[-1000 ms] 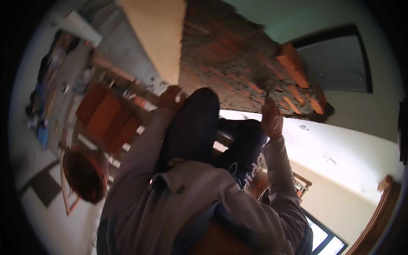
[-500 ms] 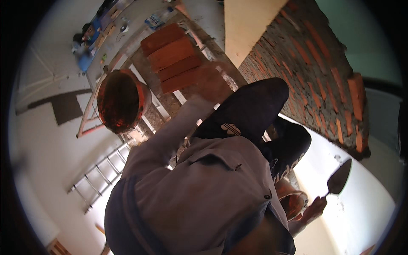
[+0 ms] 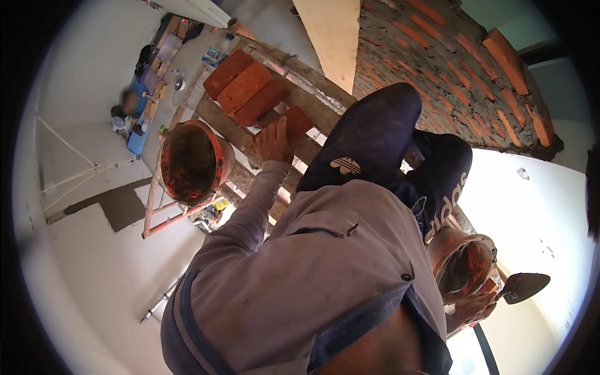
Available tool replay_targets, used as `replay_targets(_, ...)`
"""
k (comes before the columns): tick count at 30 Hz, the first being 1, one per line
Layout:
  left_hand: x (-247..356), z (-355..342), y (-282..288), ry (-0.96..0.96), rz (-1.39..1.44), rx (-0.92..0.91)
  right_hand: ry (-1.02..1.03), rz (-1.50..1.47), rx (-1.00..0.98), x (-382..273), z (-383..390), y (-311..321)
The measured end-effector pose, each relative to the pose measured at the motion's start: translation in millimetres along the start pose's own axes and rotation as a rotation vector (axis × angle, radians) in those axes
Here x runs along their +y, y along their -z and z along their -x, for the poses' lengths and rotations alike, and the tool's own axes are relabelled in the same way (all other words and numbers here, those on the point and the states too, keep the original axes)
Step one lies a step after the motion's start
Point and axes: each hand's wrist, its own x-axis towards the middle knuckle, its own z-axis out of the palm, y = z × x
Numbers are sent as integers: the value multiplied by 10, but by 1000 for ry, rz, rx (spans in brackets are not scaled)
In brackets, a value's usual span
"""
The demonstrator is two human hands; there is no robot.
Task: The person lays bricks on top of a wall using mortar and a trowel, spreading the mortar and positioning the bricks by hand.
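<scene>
The left arm reaches forward and bends at the elbow, with the left hand (image 3: 274, 142) low over the near end of a brick (image 3: 297, 124); its fingers lie against the brick, though I cannot tell whether they clamp it. The right arm drops back at the person's side, and the right hand (image 3: 474, 307) has its fingers closed on the handle of a trowel (image 3: 526, 287), the blade pointing outward to the right, just beside a bucket (image 3: 445, 245) with a stained inside. The brick sits on a plank platform (image 3: 217, 122), at the end of a row of bricks (image 3: 242, 91). A larger orange bucket (image 3: 227, 161) stands left of the left forearm, and a plastic bottle (image 3: 219, 50) is beyond the row. A bent leg (image 3: 369, 134) stands between the left hand and the brick wall (image 3: 431, 81). Against the frame half a second earlier, the left hand, a blur then, is now sharp, the end brick sits askew from its neighbours, and the trowel blade points less upward and more to the right
</scene>
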Motion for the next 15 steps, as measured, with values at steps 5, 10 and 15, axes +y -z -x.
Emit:
replay_targets(5, -156, -233, -125, 56, -120, -92, 717, 458, 129, 614, -45, 555)
replay_targets(10, -260, -384, 367, 143, 117, -539, 40, 183, -12, 234, 307, 490)
replay_targets(15, 600, -1492, 638, -441, 306, -160, -301, -450, -163, -316, 343, 225)
